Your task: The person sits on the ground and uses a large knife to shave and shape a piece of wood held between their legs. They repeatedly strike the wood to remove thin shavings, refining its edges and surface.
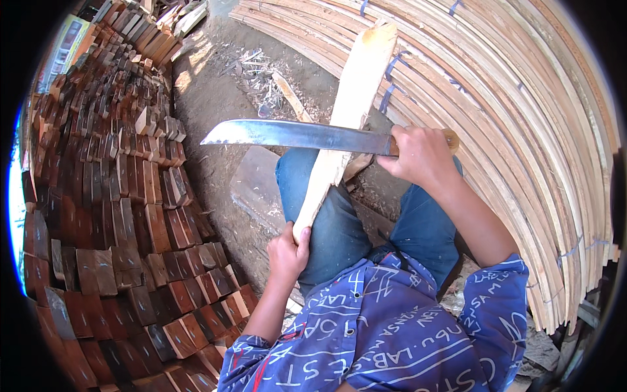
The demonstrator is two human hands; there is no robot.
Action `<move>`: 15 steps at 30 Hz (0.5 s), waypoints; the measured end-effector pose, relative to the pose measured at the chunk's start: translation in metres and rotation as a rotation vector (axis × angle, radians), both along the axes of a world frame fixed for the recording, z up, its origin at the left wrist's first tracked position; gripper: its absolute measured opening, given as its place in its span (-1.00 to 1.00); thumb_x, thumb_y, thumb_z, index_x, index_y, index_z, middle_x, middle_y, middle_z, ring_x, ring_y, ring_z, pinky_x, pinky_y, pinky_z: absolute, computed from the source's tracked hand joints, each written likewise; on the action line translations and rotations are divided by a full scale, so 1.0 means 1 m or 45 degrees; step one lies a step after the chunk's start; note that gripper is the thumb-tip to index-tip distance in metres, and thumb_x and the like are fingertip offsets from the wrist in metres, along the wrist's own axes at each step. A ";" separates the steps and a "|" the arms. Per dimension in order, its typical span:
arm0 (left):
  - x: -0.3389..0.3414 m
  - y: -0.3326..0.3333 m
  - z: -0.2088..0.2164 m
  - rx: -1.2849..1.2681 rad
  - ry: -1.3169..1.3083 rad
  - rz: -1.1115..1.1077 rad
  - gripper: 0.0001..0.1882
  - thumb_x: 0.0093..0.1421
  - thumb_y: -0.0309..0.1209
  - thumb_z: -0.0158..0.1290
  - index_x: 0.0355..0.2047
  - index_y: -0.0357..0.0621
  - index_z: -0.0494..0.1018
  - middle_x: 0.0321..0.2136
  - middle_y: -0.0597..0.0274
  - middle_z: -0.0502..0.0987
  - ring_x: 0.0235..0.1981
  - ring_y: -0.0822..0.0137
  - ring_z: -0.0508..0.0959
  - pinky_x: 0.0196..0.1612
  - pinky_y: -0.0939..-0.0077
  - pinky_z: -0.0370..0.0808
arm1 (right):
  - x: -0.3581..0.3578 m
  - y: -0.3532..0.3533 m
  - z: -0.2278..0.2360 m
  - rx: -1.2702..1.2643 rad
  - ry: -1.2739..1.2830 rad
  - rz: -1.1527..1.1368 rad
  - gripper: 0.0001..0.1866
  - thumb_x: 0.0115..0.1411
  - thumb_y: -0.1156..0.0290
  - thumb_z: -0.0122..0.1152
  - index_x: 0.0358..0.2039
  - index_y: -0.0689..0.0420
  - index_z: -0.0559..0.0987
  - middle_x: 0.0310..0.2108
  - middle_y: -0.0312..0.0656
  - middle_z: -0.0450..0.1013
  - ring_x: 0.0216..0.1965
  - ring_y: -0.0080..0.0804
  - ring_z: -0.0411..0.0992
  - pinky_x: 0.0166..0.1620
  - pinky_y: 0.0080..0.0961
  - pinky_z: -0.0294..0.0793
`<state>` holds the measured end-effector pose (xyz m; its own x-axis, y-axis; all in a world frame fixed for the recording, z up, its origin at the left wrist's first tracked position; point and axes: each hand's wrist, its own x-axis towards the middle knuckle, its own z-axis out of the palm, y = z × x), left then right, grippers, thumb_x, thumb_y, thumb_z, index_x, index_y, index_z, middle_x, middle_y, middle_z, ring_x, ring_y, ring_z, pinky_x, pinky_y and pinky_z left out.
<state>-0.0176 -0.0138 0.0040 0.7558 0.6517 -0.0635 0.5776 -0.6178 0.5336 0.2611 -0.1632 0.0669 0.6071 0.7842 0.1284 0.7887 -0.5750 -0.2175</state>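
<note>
My right hand (423,155) is closed round the wooden handle of a machete (300,135), its long steel blade pointing left. The blade lies across a pale, roughly hewn piece of wood (356,91), which slants from my lap up to the far side. My left hand (288,253) grips the narrow near end of this wood, beside my left thigh. The wood widens toward its far end, and splintered edges show just below the blade. Whether the blade touches the wood or hovers over it, I cannot tell.
Stacked dark wooden blocks (130,261) fill the left side. Long, thin bundled wood strips (522,130) curve along the right, tied with blue bands. Wood chips (255,72) and a loose offcut (292,98) lie on the dirt floor ahead. A flat board (258,183) lies by my left knee.
</note>
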 end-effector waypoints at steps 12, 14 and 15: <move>-0.002 -0.001 0.007 -0.113 0.067 0.049 -0.60 0.24 -0.10 0.00 -0.48 -0.24 0.39 -0.67 -0.22 0.45 -0.54 -0.25 0.51 -0.44 -0.02 0.41 | 0.003 0.012 -0.035 0.096 -0.148 0.136 -0.68 -0.26 0.23 0.45 -0.57 0.13 0.53 -0.58 -0.12 0.52 -0.49 -0.21 0.56 -0.39 -0.35 0.53; 0.000 -0.002 0.009 -0.104 0.078 0.028 -0.59 0.24 -0.08 -0.01 -0.49 -0.22 0.38 -0.67 -0.21 0.46 -0.54 -0.24 0.52 -0.45 -0.02 0.42 | 0.004 0.009 -0.034 0.084 -0.142 0.098 -0.72 -0.27 0.28 0.41 -0.54 0.11 0.54 -0.58 -0.13 0.52 -0.49 -0.20 0.55 -0.39 -0.33 0.51; 0.000 -0.002 0.008 -0.086 0.080 0.011 -0.58 0.23 -0.07 -0.01 -0.48 -0.23 0.38 -0.67 -0.20 0.47 -0.55 -0.24 0.52 -0.45 -0.02 0.42 | 0.004 0.006 -0.033 0.085 -0.127 0.084 -0.75 -0.28 0.34 0.38 -0.52 0.10 0.56 -0.57 -0.13 0.52 -0.49 -0.18 0.53 -0.40 -0.30 0.50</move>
